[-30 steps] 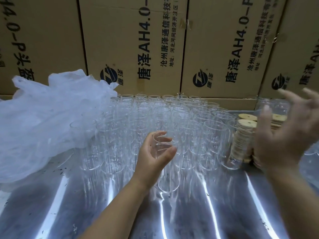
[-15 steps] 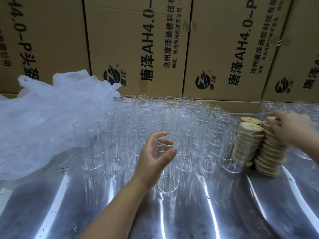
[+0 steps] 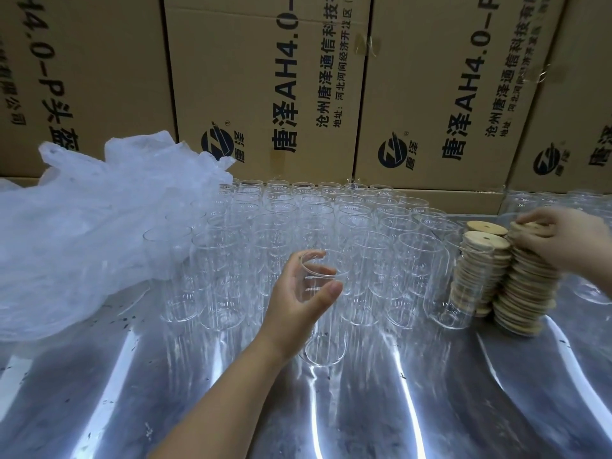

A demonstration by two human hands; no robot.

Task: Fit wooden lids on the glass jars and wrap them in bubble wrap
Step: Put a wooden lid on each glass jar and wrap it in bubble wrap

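My left hand (image 3: 298, 293) grips a clear glass jar (image 3: 326, 326) near its rim, just in front of a block of several upright jars (image 3: 331, 233) on the shiny metal table (image 3: 430, 392). To the right stand three stacks of round wooden lids (image 3: 523, 293). My right hand (image 3: 563, 240) rests on top of the rightmost stack, its fingers pinching the top lid (image 3: 526, 225). A heap of clear bubble wrap (image 3: 82, 226) lies at the left.
A wall of printed cardboard boxes (image 3: 265, 87) closes off the back of the table. More glass jars (image 3: 536, 200) stand at the far right behind the lids. Bare metal runs along the front of the table.
My right hand came down from the air onto the rightmost lid stack and has settled on its top lid. My left hand has kept hold of the same jar, almost still.
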